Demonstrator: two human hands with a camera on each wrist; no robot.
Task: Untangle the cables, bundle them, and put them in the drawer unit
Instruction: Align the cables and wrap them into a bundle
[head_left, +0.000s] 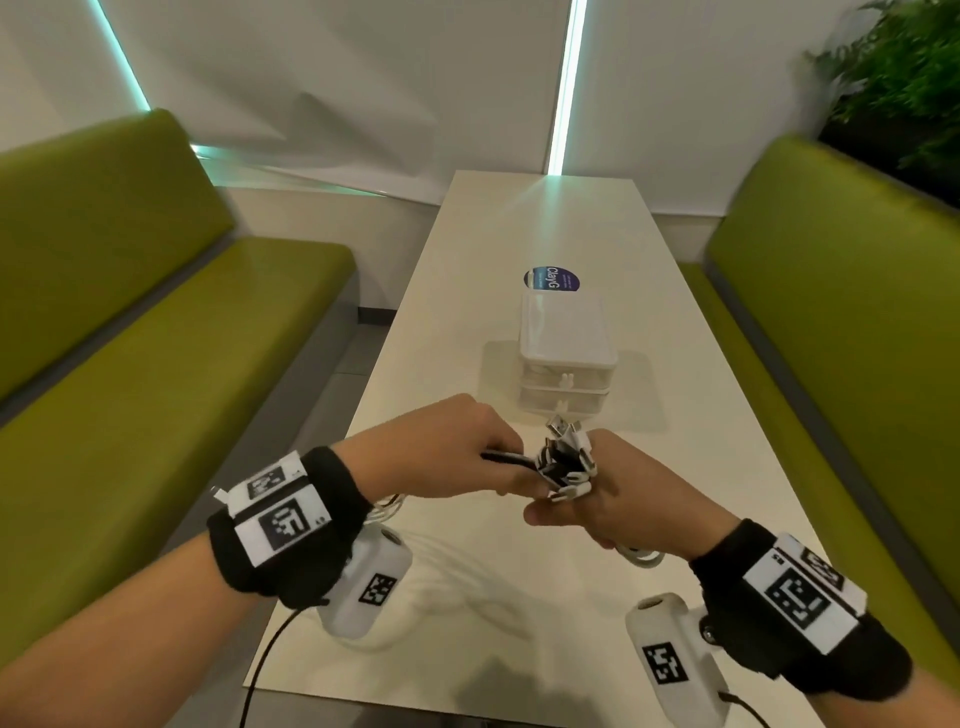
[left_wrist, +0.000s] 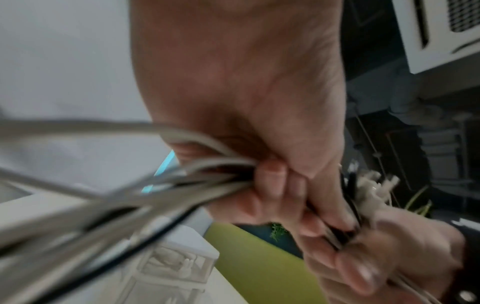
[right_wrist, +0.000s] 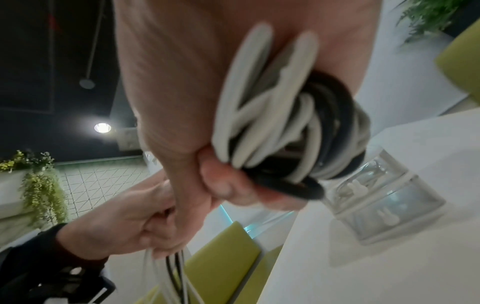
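Several white and black cables (head_left: 563, 462) are gathered into one bundle above the white table (head_left: 519, 597). My left hand (head_left: 498, 467) grips the strands at the bundle's left side, and loose cable runs back under that wrist. My right hand (head_left: 597, 499) holds the wound part, with the plugs sticking up. In the right wrist view the coil (right_wrist: 285, 123) is wrapped round the fingers of my right hand (right_wrist: 221, 185). In the left wrist view my left hand (left_wrist: 272, 185) pinches the strands (left_wrist: 207, 185). The clear two-drawer unit (head_left: 566, 353) stands just beyond the hands, both drawers pushed in.
Green benches run along the left (head_left: 156, 338) and right (head_left: 831, 322) of the narrow table. A round blue sticker (head_left: 551, 279) lies behind the drawer unit. A plant (head_left: 904, 78) stands at the far right. Wrist camera units hang under both wrists.
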